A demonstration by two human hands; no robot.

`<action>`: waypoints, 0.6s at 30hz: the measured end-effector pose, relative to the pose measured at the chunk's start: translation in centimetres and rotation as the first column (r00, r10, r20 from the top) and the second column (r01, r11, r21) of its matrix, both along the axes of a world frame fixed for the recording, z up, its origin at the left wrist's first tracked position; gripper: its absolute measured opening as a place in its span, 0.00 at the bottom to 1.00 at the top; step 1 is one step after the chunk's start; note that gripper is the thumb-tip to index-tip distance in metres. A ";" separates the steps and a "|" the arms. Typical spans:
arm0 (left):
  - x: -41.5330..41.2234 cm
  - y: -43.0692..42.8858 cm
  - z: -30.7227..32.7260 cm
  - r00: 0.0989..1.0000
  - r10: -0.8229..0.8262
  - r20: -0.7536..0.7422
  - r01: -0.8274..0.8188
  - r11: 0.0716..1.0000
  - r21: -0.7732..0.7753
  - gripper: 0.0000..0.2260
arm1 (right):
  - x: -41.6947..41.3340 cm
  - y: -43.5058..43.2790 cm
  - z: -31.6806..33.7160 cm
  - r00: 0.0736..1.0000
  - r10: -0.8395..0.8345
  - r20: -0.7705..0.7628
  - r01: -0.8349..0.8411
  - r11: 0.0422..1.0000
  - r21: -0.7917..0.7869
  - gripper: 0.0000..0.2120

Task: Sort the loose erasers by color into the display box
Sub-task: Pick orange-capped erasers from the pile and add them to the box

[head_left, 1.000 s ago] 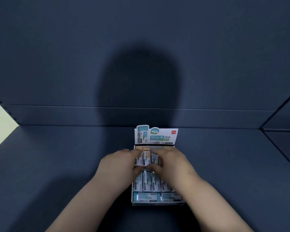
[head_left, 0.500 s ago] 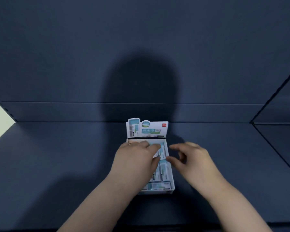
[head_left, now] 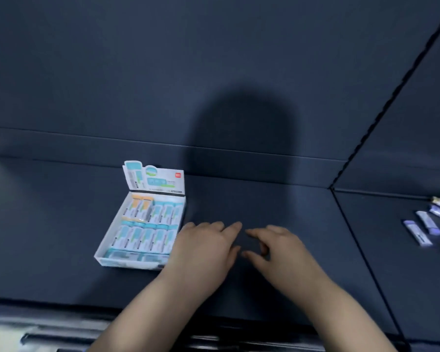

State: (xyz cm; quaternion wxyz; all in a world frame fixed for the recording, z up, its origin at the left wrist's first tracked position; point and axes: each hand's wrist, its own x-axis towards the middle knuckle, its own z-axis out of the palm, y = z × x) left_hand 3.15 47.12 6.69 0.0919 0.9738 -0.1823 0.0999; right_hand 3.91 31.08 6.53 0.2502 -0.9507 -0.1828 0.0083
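The white display box (head_left: 107,237) sits left of centre on the dark blue surface, its printed lid flap (head_left: 154,180) standing up at the back. Inside lie rows of teal-sleeved erasers (head_left: 148,236), with two orange-tipped erasers (head_left: 140,202) in the back left corner. My left hand (head_left: 203,246) hovers just right of the box, fingers relaxed, holding nothing. My right hand (head_left: 277,246) is beside it, fingers loosely curved and empty. Several purple-sleeved loose erasers (head_left: 417,231) lie at the far right.
A dark blue padded wall (head_left: 214,85) rises behind the surface, and a seam (head_left: 361,250) divides the surface into panels. The near edge of the surface (head_left: 61,302) runs along the bottom, with a pale floor below.
Both hands have come out of the box and moved to its right. The view has swung right, so the box now sits at the left and the purple erasers have come into sight.
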 end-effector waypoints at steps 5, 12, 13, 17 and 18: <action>-1.3 -3.6 -1.3 0.992 0.114 -0.061 -0.107 0.989 0.104 0.24 | -0.6 -3.4 -0.6 0.998 0.058 -0.017 -0.059 0.998 -0.008 0.24; -2.9 -5.2 -2.3 0.986 0.144 -0.085 -0.132 0.982 0.132 0.25 | -2.8 -5.6 -1.4 0.999 0.025 -0.038 -0.025 1.000 -0.011 0.27; -3.0 -5.2 -2.4 0.988 0.131 -0.077 -0.120 0.983 0.137 0.25 | -3.1 -5.8 -1.4 0.999 0.012 -0.035 -0.012 1.000 -0.017 0.28; -3.3 -5.4 -2.1 0.996 0.080 -0.034 -0.075 0.989 0.130 0.25 | -4.5 -6.5 -1.2 0.998 -0.053 -0.032 0.053 0.999 0.000 0.28; -3.4 -5.4 -2.0 0.998 0.067 -0.017 -0.065 0.993 0.099 0.25 | -4.9 -6.5 -1.0 0.997 -0.065 -0.040 0.065 0.998 0.005 0.28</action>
